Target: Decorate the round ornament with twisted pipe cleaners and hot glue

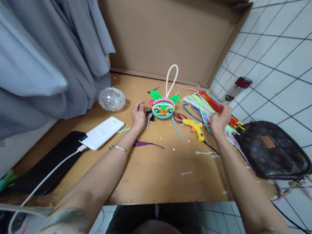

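A colourful round ornament with green ears, blue eyes and a white loop on top stands at the middle of the table. My left hand is just left of it, fingers curled beside a dark purple tassel; what they hold, if anything, is too small to tell. On the right, my right hand reaches onto a pile of colourful pipe cleaners, its fingers closed at the red and orange ones. A yellow glue gun lies between the ornament and my right hand.
At the left are a clear ball, a white power bank with a cable and a black case. A purple tassel lies nearer me. A brown bag and a red-lidded bottle stand right. Cardboard rises behind.
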Demonstrator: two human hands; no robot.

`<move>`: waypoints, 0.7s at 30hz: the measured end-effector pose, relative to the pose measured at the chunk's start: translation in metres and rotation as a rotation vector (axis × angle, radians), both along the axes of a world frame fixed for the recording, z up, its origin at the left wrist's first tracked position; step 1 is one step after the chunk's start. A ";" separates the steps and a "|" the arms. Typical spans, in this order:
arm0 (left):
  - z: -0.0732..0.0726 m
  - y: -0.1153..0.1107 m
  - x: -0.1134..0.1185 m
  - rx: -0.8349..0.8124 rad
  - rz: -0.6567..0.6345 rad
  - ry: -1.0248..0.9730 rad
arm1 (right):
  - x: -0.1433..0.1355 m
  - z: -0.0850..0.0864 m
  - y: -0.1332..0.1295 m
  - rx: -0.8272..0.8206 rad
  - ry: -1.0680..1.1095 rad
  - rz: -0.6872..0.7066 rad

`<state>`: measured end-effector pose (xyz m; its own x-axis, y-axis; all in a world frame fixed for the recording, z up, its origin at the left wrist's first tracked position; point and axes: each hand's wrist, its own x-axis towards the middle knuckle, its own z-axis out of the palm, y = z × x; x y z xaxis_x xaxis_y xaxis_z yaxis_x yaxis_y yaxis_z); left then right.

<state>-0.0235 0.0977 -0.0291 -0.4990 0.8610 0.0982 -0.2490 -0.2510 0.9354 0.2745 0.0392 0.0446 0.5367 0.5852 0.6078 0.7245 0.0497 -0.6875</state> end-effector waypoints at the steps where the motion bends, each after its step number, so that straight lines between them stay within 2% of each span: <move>1: 0.001 0.000 0.000 -0.002 -0.002 -0.012 | 0.009 0.005 0.005 -0.052 0.033 -0.117; 3: 0.001 -0.001 0.000 0.004 -0.001 -0.024 | 0.028 0.013 0.013 -0.132 0.064 -0.286; 7: 0.001 -0.001 0.001 0.037 0.029 -0.020 | 0.063 0.021 0.018 -0.220 0.024 -0.433; 10: -0.001 0.000 0.001 0.051 0.047 -0.002 | 0.079 0.025 0.015 -0.425 -0.059 -0.397; 13: -0.003 0.002 0.000 0.049 0.046 0.013 | 0.085 0.028 0.011 -0.699 -0.154 -0.318; 15: -0.003 0.003 -0.001 0.040 0.044 0.021 | 0.086 0.029 0.008 -0.824 -0.185 -0.292; 18: -0.004 0.003 -0.003 0.038 0.041 0.027 | 0.089 0.030 0.006 -0.918 -0.170 -0.274; 21: -0.003 0.002 -0.002 0.040 0.043 0.020 | 0.096 0.026 0.007 -0.922 -0.159 -0.252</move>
